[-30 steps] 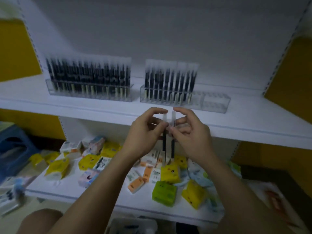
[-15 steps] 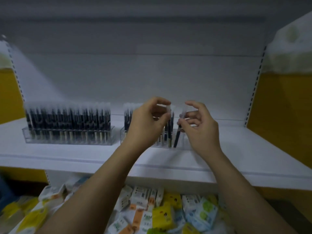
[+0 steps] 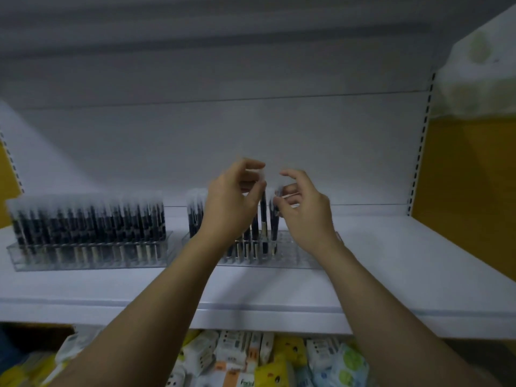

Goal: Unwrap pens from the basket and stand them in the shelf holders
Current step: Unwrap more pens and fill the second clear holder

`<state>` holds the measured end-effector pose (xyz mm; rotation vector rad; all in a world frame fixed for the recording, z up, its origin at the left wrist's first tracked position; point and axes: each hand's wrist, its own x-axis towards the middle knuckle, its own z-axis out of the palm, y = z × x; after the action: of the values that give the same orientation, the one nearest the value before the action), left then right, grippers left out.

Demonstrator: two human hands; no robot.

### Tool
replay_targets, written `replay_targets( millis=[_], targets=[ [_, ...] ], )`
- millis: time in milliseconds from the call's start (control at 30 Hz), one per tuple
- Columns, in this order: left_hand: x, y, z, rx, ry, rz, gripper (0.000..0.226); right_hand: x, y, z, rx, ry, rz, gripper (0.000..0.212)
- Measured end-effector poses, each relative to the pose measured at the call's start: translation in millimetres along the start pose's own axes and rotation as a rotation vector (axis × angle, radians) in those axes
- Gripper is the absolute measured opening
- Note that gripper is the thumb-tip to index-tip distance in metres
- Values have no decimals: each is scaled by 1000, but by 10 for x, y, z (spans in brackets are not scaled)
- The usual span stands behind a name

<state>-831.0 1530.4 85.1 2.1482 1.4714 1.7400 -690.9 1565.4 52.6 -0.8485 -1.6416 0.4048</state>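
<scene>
My left hand (image 3: 233, 203) pinches the pale cap of a black pen (image 3: 263, 216) between thumb and forefinger. Just to its right, my right hand (image 3: 303, 210) pinches the cap of a second black pen (image 3: 274, 227). Both pens stand almost upright with their lower ends down in the slots of the clear middle holder (image 3: 296, 256) on the white shelf (image 3: 391, 263). That holder has pens on its left side, partly hidden by my left hand. A second clear holder (image 3: 19, 261) at the left is packed with several black pens. No basket is in view.
The holder's right end shows bare slots past my right wrist. Below the shelf's front edge lies a heap of small yellow, white and blue packets (image 3: 268, 361). A yellow side panel (image 3: 469, 191) bounds the shelf at the right.
Both hands went up from in front of the lower shelf to the middle holder, each with a pen. The pens' lower ends now sit in its slots, and the view has tilted upward.
</scene>
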Motion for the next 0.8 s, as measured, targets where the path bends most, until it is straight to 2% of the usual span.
replay_targets(
  millis=[200,333,500,600,800],
  targets=[
    [128,-59,44,52,-23,-15,24,-139,121,27,-250,-154,-4,51],
    [147,-61,70,35,-44,-28,23,-196,101,-60,-315,-293,50,61],
    [147,-27,64,24,-67,-55,22,-217,28,-136,-382,-362,81,68],
    [88,-44,77,123,-128,-37,22,-222,-6,-152,-407,-378,87,70],
    [-19,-253,162,488,-127,-6,25,-261,-15,-154,-423,-382,95,71]
  ],
)
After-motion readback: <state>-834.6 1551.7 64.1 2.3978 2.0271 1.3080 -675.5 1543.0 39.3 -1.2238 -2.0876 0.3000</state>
